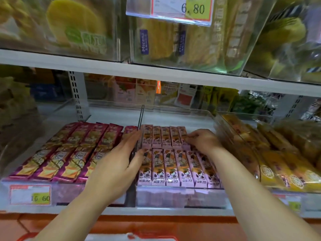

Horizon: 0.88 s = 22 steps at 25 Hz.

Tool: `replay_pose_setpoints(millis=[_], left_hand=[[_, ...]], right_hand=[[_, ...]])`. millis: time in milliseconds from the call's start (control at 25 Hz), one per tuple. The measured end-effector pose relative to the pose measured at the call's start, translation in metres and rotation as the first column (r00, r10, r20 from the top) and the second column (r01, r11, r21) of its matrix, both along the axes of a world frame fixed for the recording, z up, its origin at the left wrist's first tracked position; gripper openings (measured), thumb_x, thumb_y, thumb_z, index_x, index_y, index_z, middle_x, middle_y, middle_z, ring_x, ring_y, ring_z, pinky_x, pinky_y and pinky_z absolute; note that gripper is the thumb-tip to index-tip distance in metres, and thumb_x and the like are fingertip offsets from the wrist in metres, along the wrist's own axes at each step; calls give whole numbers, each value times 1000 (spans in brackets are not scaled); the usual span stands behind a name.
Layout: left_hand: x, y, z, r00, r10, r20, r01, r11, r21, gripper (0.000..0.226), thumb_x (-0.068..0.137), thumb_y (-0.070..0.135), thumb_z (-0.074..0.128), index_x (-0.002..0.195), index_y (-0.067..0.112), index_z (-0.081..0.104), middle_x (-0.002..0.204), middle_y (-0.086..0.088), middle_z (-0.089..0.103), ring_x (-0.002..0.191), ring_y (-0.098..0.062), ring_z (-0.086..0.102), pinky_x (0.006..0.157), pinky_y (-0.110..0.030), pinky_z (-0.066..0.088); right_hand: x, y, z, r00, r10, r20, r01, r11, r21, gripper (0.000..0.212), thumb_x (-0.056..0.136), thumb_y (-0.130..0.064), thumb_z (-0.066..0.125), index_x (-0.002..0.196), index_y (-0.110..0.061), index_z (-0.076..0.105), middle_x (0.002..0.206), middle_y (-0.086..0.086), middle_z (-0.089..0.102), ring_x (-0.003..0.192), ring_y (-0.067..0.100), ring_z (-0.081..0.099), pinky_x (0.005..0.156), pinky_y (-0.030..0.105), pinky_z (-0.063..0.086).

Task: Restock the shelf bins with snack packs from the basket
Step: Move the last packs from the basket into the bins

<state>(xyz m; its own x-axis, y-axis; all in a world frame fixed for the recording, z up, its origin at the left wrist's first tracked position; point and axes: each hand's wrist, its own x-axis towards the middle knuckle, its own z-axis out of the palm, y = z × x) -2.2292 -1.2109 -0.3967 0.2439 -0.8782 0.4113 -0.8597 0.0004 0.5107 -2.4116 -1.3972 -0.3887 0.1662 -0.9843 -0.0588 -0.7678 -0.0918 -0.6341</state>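
Left hand (114,164) reaches in from 7 o'clock with the forearm bare, flat and open, fingers (133,140) straight and close together. It lies along the left wall of the middle bin (173,197), fingertips at the clear wall, thumb (139,154) resting on the nearest front pack. It holds nothing.

Right hand (204,140) comes in from 5 o'clock, wrist bent, back of the hand up. Its fingers are curled down onto the rightmost pack of the rear row. The blur hides whether they pinch that pack or only press on it.

Pink packs (173,167) are slim sticks with a cartoon figure and an orange patch, lying flat, side by side, long axis pointing into the shelf. They fill the clear middle bin in two rows, front and rear. The rear row stops short of the bin's back, and the packs at the right end of the front row sit slightly askew.

At 9 o'clock, purple packs (69,150) with yellow print lie in the next bin, above a tag (30,194). At 3 o'clock, yellow packs (284,164) fill another bin. At 12 o'clock, a price card (180,9) reading 6.80 hangs on an upper bin.
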Motion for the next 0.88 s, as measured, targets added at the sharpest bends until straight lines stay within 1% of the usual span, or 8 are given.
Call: replay_pose_setpoints(millis=[120,280,400,520,600,680,760,880], left_hand=[[1,-1,-1,1000,1,29,-1,1000,5,53,95,52,30,147,45,18,151,19,33,129,-9,46,89,-26,45],[6,9,4,985,-60,-160,46,994,-95,49,96,46,42,143,37,35,143,16,44,126,4,41,98,-16,35],[22,63,-9,982,-8,-190,-60,934,-352,38,93,24,48,131,22,54,125,13,55,115,12,46,94,-3,32],[42,136,-79,942,169,-290,-265,904,-334,30,89,10,49,117,17,60,109,6,61,100,-3,58,86,-16,45],[55,174,-143,873,314,-372,-371,925,-89,29,90,14,49,114,24,60,105,6,62,94,-8,59,81,-25,50],[63,198,-206,790,449,-417,-363,891,272,28,92,16,51,117,24,60,108,5,63,96,-15,61,84,-34,52],[64,215,-255,743,532,-407,-251,785,567,25,90,15,52,114,17,61,108,-6,64,97,-25,62,86,-39,51],[55,230,-304,816,526,-238,-105,541,834,24,91,18,50,112,11,58,108,-13,64,101,-30,60,87,-35,45]], right_hand=[[-1,6,-1,1000,11,14,-11,1000,-3,22,91,-32,60,111,-25,67,112,-1,67,94,17,61,86,31,49],[6,35,25,979,-56,195,113,949,-295,31,96,-29,53,126,-24,57,113,2,66,85,12,61,70,24,47],[16,107,44,866,238,440,47,837,-545,25,96,-19,51,120,-21,58,89,-1,65,80,14,62,64,20,45],[21,199,-7,747,579,327,-312,739,-597,23,95,-14,51,114,-25,57,85,-4,60,76,11,58,68,18,45],[26,241,-65,725,635,267,-504,753,-422,24,92,-19,52,111,-31,59,87,-10,59,78,10,57,69,15,42],[36,266,-125,762,600,245,-592,798,-112,26,93,-18,54,109,-39,57,90,-12,58,77,8,54,67,17,42],[42,274,-184,841,491,227,-536,812,230,26,96,-22,52,112,-42,53,94,-11,58,79,7,56,71,30,49],[40,279,-249,956,255,146,-293,785,546,29,98,-22,48,125,-29,52,96,-3,60,88,21,63,81,46,52]])
